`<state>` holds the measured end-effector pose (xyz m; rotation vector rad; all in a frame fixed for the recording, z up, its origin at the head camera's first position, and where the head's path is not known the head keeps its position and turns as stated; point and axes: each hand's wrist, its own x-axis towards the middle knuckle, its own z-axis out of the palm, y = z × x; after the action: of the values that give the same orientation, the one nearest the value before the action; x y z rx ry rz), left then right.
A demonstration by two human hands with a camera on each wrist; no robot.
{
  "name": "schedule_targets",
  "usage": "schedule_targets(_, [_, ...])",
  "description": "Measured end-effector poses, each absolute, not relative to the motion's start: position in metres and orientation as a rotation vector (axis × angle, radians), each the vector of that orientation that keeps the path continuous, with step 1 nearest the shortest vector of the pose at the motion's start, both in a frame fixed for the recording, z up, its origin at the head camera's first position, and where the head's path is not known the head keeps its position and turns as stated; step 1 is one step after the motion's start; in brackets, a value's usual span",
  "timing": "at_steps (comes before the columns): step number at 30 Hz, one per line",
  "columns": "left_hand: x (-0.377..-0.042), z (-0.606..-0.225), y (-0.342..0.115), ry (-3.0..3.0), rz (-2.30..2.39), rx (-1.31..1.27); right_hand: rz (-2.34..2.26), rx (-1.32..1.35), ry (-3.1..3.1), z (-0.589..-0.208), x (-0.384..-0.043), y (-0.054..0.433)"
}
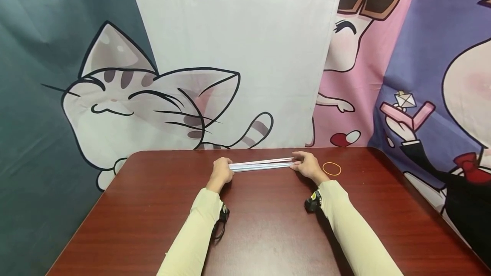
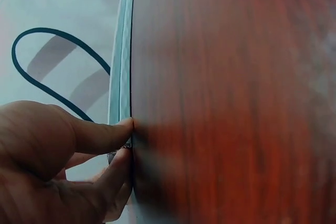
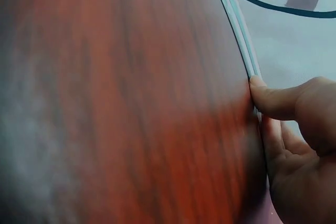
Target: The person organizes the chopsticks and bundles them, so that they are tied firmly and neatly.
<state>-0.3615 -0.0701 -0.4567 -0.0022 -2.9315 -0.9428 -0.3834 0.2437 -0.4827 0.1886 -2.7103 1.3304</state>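
Note:
A bundle of long, thin, pale sticks (image 1: 261, 167), white, pinkish and light blue and much like drinking straws, lies crosswise between the two hands near the table's far side. My left hand (image 1: 221, 171) holds its left end; in the left wrist view, thumb and fingers pinch the sticks (image 2: 121, 66). At the other end my right hand (image 1: 308, 166) grips them, the thumb pressed on the sticks (image 3: 239, 30) in the right wrist view. Toward the right hand the upper stick parts slightly from the lower ones. The fingers hide both tips.
A thin yellow loop like a rubber band (image 1: 331, 168) lies on the reddish-brown wooden table (image 1: 264, 225), just right of the right hand. Behind the table's far edge hangs a cloth backdrop (image 1: 245, 33) with cartoon figures.

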Motion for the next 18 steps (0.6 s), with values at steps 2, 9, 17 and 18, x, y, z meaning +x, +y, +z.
schedule_targets(2, [-0.361,-0.455,-0.07,-2.942,-0.919,-0.016,1.296,0.212,-2.714,-0.483,-0.384,0.243])
schedule_targets(9, [-0.361,-0.454,-0.069,-2.993,-0.913,0.051,1.145,0.28,-2.74,-0.484,-0.383,0.242])
schedule_targets(17, [-0.372,-0.458,-0.068,-3.119,-0.849,0.088,1.125,0.376,-2.76,-0.485,-0.384,0.244])
schedule_targets(18, [-0.381,-0.471,-0.07,-3.092,-0.809,0.035,1.126,0.383,-2.765,-0.484,-0.385,0.244])
